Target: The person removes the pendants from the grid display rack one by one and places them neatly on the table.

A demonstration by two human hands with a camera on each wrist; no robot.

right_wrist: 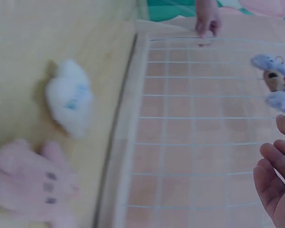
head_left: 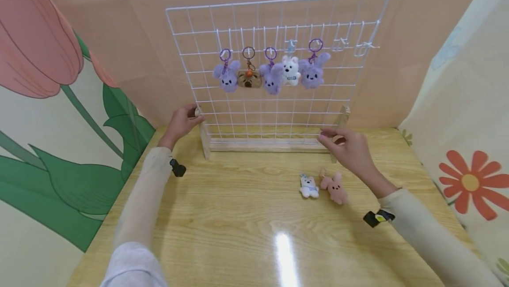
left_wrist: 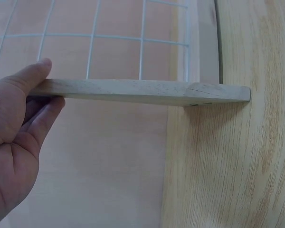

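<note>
At the upper end of the rack's left wooden post (left_wrist: 133, 89), my left hand (head_left: 184, 123) holds the wood between thumb and fingers. My right hand (head_left: 350, 150) hovers in front of the lower right of the white wire grid (head_left: 274, 106), fingers loosely bent and holding nothing. Below it on the table lie a white plush keychain (head_left: 309, 187) and a pink plush keychain (head_left: 337, 188). Purple plush keychains (head_left: 228, 79), a brown one (head_left: 249, 79) and a white one (head_left: 291, 70) hang from hooks on the grid.
To the right of the hanging plushes, bare white hooks (head_left: 362, 48) stick out from the grid. The rack's wooden base bar (head_left: 266, 146) stands on the wood-grain table (head_left: 222, 216). Behind rises a peach backdrop (head_left: 135, 35), with flower-printed cloth (head_left: 469, 183) at the right.
</note>
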